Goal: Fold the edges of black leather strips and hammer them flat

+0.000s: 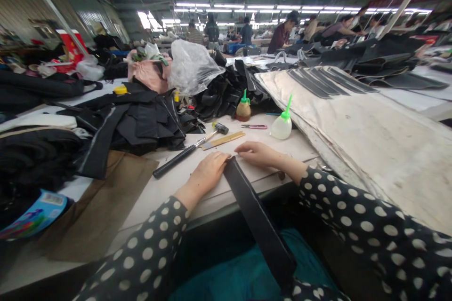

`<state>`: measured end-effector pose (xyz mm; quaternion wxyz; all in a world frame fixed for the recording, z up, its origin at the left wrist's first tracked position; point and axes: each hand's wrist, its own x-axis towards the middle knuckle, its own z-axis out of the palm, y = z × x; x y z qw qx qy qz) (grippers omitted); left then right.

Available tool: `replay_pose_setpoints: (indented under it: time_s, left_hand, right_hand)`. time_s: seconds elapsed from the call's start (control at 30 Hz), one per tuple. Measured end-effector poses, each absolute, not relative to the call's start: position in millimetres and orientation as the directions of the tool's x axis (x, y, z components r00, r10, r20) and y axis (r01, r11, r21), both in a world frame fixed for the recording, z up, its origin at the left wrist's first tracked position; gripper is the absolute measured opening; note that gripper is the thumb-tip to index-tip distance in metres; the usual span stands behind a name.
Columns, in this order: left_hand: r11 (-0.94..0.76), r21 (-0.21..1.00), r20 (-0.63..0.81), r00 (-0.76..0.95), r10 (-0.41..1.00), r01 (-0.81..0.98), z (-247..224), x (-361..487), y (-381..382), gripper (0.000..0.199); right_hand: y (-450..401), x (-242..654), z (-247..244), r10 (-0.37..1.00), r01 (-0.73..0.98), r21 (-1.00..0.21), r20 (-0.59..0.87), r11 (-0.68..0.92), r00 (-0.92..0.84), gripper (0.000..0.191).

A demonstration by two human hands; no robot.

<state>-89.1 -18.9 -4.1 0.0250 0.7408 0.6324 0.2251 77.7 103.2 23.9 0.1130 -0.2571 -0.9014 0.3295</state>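
Observation:
A long black fabric strip (261, 218) slants from the table's near edge down over my lap, with a pale line along its edge. My left hand (210, 171) pinches its upper end. Just right of that end is my right hand (259, 154), fingers stretched out and slightly bent, with nothing visible in them. Beyond my hands lie a black-handled hammer (181, 156), a yellowish flat strip (224, 140) and pink-handled thread snips (254, 126). A clear squeeze bottle with a green nozzle (281, 127) and a brown-stained bottle (243, 111) stand farther back.
Stacked black pieces (141, 120) cover the table's left, beside a brown sheet (106, 207). A plastic bag (194, 67) rises behind. On the right, a pale padded board (381, 136) carries several dark strips (318, 82). People (282, 35) work in the background.

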Motion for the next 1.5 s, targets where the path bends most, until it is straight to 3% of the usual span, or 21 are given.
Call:
replay_pose_setpoints:
  time_s: [0.3,0.47,0.67,0.83,0.97,1.1,1.17,1.5]
  left_hand:
    - [-0.222,0.344,0.313,0.112,0.943,0.912,-3.0,-88.7,-18.5,0.026]
    - [-0.225,0.283,0.293,0.139,0.946,0.932,-3.0,-88.3,-17.8,0.030]
    - [-0.227,0.183,0.223,0.184,0.957,0.957,3.6,-86.1,-18.3,0.033]
    - [-0.259,0.157,0.203,0.226,0.953,0.953,7.3,-86.6,-16.8,0.026]
    - [-0.241,0.164,0.222,0.202,0.954,0.957,6.1,-85.7,-18.9,0.026]
    - [-0.231,0.149,0.235,0.193,0.953,0.962,6.2,-83.9,-21.3,0.028]
    - [-0.242,0.143,0.241,0.203,0.949,0.960,6.9,-83.6,-21.7,0.028]
    - [-0.254,0.127,0.235,0.220,0.947,0.959,7.1,-85.8,-21.2,0.030]
  right_hand:
    - [100.2,69.7,23.6,0.380,0.278,-0.451,0.152,0.848,-0.913,0.017]
    - [108.1,72.0,22.8,0.198,0.132,-0.315,0.186,0.940,-0.962,0.019]
    - [105.1,64.6,32.2,0.012,0.014,0.043,0.055,0.999,-0.998,0.018]
    - [90.7,55.0,45.6,-0.009,-0.020,0.174,-0.064,0.984,-0.998,0.023]
    - [95.0,57.8,40.1,0.045,0.044,0.062,-0.009,0.997,-0.999,0.022]
    - [104.2,77.0,20.0,0.311,0.256,-0.253,0.206,0.933,-0.928,0.030]
    - [101.9,88.8,10.2,0.408,0.311,-0.341,0.262,0.887,-0.875,0.032]
    - [74.8,93.0,-5.5,0.412,0.320,-0.292,0.351,0.901,-0.841,0.024]
